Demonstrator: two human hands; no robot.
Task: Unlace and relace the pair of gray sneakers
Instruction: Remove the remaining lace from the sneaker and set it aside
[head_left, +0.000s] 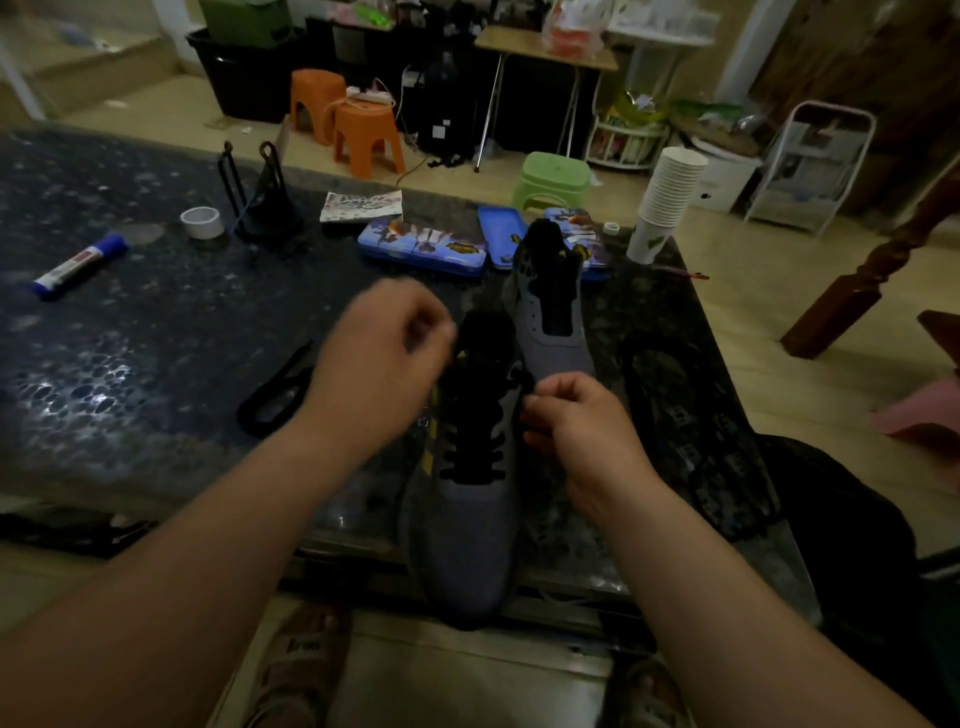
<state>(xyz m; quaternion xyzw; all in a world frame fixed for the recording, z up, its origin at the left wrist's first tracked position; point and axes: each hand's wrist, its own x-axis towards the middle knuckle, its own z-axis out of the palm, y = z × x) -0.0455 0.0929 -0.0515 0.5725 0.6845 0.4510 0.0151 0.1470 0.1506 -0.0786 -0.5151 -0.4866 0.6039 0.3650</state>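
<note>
A gray sneaker (462, 530) with black laces lies toe toward me at the table's near edge. My left hand (379, 358) hovers blurred over its collar with fingers curled; what it pinches is too blurred to tell. At the sneaker's right eyelets, my right hand (576, 415) pinches the black lace. The second gray sneaker (550, 306) stands behind, unlaced, its eyelets bare. A loose black lace (278, 389) lies to the left on the table.
On the dark stone table (130, 338) sit two blue tin cases (423, 249), a roll of tape (201, 222), a blue marker (78, 266), a black stand (265, 202) and stacked paper cups (665, 200). Insoles (696, 431) lie right of the sneakers.
</note>
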